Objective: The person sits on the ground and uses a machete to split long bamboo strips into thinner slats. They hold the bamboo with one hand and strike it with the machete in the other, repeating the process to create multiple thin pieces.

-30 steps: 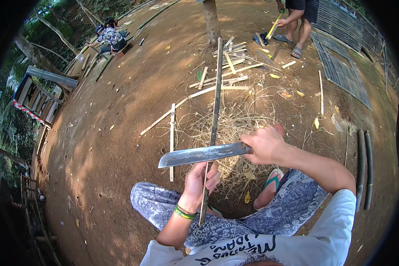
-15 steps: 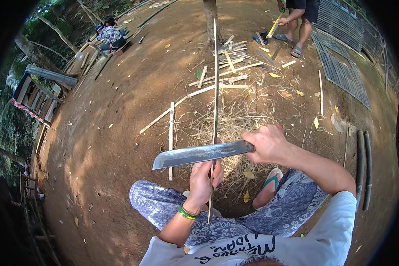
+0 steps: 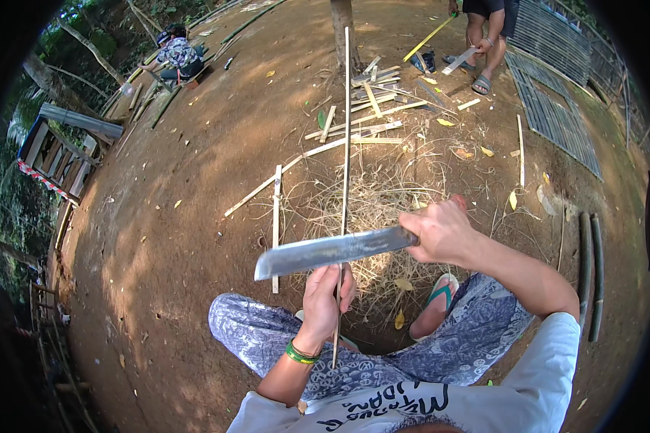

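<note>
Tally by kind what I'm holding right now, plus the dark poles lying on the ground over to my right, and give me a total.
Machete: 1
Long thin strip: 1
Dark poles: 2
Total: 4

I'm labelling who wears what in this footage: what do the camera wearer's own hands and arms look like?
The left hand is ungloved, with green-and-yellow banding around its wrist, one band or several, I can't tell. The right hand is also ungloved, with nothing visible on its wrist. The sleeves are white and short.
</note>
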`<state>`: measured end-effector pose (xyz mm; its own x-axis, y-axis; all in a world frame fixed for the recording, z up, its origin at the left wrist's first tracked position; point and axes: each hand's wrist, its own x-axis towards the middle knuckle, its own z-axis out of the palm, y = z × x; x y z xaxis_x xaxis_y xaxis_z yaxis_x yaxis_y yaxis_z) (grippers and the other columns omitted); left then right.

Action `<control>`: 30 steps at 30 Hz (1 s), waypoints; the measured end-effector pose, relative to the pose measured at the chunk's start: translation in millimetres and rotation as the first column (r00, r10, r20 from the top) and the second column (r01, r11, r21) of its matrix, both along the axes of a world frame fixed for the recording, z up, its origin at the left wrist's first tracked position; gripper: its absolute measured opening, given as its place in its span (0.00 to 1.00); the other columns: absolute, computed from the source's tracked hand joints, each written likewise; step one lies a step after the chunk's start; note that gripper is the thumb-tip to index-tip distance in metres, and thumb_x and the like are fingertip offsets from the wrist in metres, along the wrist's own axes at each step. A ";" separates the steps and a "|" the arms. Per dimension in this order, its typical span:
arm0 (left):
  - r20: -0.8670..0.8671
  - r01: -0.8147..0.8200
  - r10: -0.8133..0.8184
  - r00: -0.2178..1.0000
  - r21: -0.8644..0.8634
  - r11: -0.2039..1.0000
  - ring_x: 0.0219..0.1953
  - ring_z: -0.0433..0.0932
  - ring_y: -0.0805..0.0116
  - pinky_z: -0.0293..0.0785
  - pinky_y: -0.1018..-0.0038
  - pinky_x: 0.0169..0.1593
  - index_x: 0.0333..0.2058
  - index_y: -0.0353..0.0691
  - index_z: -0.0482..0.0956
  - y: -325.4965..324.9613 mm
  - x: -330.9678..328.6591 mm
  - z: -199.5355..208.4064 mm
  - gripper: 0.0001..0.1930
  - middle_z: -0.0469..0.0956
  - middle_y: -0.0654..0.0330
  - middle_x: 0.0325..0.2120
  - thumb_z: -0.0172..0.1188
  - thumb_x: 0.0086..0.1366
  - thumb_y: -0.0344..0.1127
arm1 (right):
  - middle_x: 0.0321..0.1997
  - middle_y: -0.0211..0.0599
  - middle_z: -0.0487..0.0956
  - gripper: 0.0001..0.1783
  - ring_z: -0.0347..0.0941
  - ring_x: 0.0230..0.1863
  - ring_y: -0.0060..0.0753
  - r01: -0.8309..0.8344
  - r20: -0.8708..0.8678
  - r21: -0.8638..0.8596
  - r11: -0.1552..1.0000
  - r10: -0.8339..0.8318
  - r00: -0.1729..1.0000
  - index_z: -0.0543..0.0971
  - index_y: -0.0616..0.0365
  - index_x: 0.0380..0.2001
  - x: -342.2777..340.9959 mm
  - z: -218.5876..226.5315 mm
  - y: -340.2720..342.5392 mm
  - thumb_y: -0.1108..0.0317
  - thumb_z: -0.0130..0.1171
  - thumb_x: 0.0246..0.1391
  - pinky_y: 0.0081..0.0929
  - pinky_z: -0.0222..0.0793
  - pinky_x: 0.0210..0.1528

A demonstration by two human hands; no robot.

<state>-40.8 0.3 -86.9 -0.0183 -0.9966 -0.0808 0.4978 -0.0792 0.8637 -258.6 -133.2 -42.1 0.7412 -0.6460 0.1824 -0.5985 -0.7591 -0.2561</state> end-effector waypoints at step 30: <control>0.119 0.070 -0.084 0.989 0.114 0.991 0.15 0.59 0.79 0.59 0.83 0.21 0.71 0.41 0.56 50.6 12.6 -12.4 0.24 0.62 0.67 0.17 0.37 0.79 0.36 | 0.12 0.28 0.72 0.07 0.68 0.13 0.26 0.334 -0.051 0.067 0.940 -0.331 0.942 0.80 0.54 0.27 -23.6 8.3 -51.4 0.63 0.61 0.49 0.30 0.68 0.17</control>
<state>-28.2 50.9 -99.3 -0.0776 -0.9776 -0.1959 0.3767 -0.2106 0.9021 -282.2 -184.6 -33.8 0.4877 -0.8672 0.1005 -0.8238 -0.4953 -0.2757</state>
